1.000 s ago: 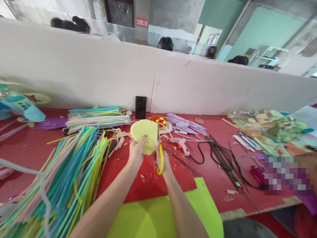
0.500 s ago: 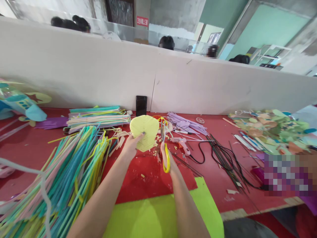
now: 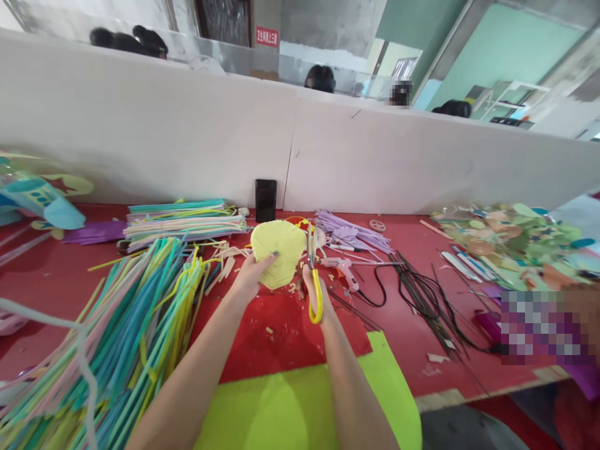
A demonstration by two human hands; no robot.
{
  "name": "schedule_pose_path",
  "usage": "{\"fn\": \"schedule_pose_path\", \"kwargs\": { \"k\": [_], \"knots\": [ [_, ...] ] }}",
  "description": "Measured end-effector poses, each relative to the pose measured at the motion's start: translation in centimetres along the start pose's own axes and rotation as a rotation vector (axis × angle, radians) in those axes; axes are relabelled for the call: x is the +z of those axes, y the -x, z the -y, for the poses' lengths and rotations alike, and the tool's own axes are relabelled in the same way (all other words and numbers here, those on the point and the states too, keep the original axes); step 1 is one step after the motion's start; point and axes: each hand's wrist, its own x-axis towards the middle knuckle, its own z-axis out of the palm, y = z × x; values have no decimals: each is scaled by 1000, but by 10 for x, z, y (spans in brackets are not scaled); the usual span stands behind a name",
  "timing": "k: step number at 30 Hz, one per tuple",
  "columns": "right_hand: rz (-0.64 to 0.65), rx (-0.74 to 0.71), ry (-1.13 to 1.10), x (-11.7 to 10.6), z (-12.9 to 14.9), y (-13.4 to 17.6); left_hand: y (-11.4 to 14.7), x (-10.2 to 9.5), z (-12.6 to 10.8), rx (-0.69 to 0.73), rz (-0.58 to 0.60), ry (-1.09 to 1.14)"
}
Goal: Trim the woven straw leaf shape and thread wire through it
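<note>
My left hand (image 3: pixel 248 278) pinches a pale yellow fan-shaped piece (image 3: pixel 279 247) with a ribbed surface and a finely notched edge, its thumb lying on the front. A pair of yellow-handled scissors (image 3: pixel 315 300) is in my right hand (image 3: pixel 313 289), blades pointing up beside the piece's right edge. Whether the blades touch the edge I cannot tell. Small pale yellow snippets (image 3: pixel 293 287) lie scattered on the red sheet (image 3: pixel 281 331) below my hands.
Bundles of coloured fuzzy strips (image 3: pixel 135 331) cover the left side. A phone (image 3: pixel 265 200) leans on the white partition (image 3: pixel 210 137). To the right are a pink glue gun (image 3: pixel 345 272), its black cable, dark rods (image 3: pixel 424 306) and paper cut-outs (image 3: pixel 525 237). A person's sleeve shows far right.
The yellow piece has moved slightly right and turned a little in my left hand. My right hand and the scissors keep close to its right edge.
</note>
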Motion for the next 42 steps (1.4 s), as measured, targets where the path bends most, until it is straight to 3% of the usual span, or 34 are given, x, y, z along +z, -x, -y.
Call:
{"fn": "schedule_pose_path", "kwargs": {
  "k": [5,13,20,24,32,39,42],
  "knots": [
    [-110,-120,-100,-4,1,-6,1,-1,1,-45,9,-34],
    [-215,-126,-246,-8,2,-8,5,-2,5,-134,166,-155],
    [-198,-126,-124,-7,-2,-8,6,2,6,-81,102,-125],
    [-261,-152,-60,-8,-6,-11,7,4,7,-92,94,-139],
    [-214,-127,-183,-5,-7,-12,6,11,9,-23,-1,-28],
    [-253,-149,-52,-4,-1,-5,8,13,13,-50,48,-26],
    [-238,-104,-56,-2,0,-5,10,16,7,-4,-8,41]
  ]
}}
